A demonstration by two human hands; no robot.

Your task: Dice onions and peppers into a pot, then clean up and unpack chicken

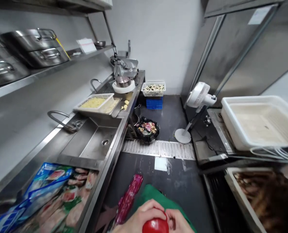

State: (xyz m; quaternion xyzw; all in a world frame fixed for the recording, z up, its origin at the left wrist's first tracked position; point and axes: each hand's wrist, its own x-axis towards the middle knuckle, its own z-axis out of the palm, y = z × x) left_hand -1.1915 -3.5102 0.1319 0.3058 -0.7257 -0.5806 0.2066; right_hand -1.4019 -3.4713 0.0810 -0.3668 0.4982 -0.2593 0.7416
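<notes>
My left hand [144, 215] is closed around the side of a glossy red round object [155, 226] at the bottom of the view. The fingers of my right hand [177, 221] are bent against its other side. Its lower part is cut off by the frame, and I cannot make out its exact kind. To the left of my hands is a long, shiny magenta bundle [129, 200], perhaps in plastic or netting. Green cloth [155, 194] shows just beyond my hands.
On the left, a steel sink [92, 139] adjoins a basin of packaged meat [68, 197]. A black bag of scraps [147, 127] and a white fan [199, 94] stand on the floor. A large white tub [233, 126] sits at right, above a tray of brown food [262, 194].
</notes>
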